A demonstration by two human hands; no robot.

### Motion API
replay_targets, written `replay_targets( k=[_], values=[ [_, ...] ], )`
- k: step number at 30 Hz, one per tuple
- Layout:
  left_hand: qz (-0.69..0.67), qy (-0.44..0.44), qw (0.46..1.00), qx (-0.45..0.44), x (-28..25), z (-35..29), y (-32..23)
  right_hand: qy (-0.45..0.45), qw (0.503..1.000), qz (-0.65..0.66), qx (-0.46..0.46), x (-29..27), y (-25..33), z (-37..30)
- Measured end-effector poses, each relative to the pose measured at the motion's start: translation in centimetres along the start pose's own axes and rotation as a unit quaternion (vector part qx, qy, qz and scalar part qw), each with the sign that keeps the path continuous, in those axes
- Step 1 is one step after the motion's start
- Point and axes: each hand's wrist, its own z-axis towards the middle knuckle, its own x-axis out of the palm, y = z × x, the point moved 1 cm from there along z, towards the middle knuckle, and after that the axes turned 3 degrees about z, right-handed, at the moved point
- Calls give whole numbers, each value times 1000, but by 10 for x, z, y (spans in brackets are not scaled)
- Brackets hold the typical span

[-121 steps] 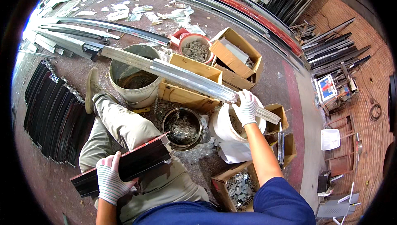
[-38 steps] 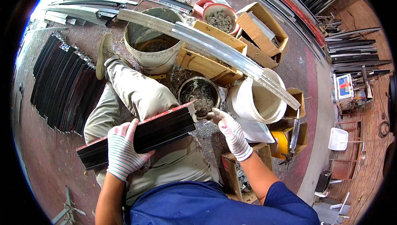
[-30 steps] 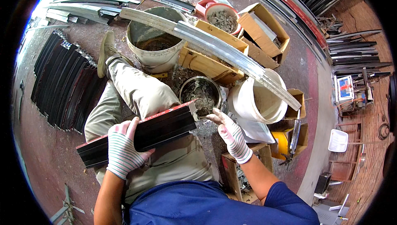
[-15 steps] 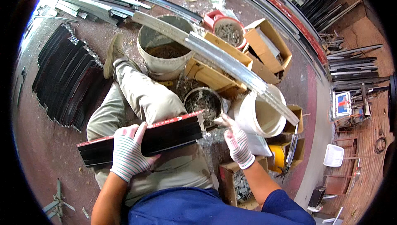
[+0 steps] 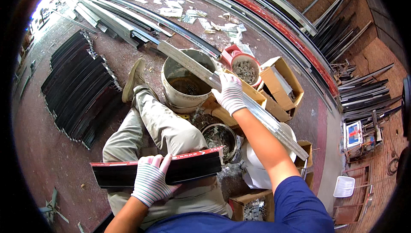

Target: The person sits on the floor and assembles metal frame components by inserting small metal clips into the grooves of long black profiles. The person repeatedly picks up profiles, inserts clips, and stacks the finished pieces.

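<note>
A black metal profile [image 5: 192, 164] with a red printed strip along its far edge lies across my lap. My left hand [image 5: 152, 181], in a striped white glove, is closed around its middle, thumb on the near face. Ahead, a long grey beam [image 5: 177, 56] spans the buckets, with thin silver metal strips [image 5: 267, 119] lying along it. My gloved right hand [image 5: 230, 94] is at the far end of these strips, fingers and thumb on either side of them. My palm hides the exact grip.
Under the beam stand a grey bucket [image 5: 169, 89], a white bucket [image 5: 252, 160] and a tin of small metal parts [image 5: 233, 141]. Cardboard boxes [image 5: 274, 76] and a red-and-white tub [image 5: 246, 57] are beyond. Black profiles [image 5: 81, 91] lie stacked at left; long metal bars [image 5: 111, 23] lie behind.
My right hand has moved from beside the tin, forward and left, to the strips on the beam. My left hand still holds the profile. The whole view has shifted.
</note>
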Motion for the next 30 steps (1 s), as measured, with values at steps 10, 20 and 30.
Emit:
replay_targets(
  k=[10, 20, 30],
  values=[
    [-28, 34, 999, -2, -2, 1, 7, 31, 992, -115, 31, 55, -2, 39],
    [-27, 16, 1000, -2, -1, 2, 2, -94, 994, -52, 12, -2, -31, 29],
    [7, 19, 1000, -6, 7, 2, -6, 42, 857, 425, 288, -70, -65, -126]
  ],
)
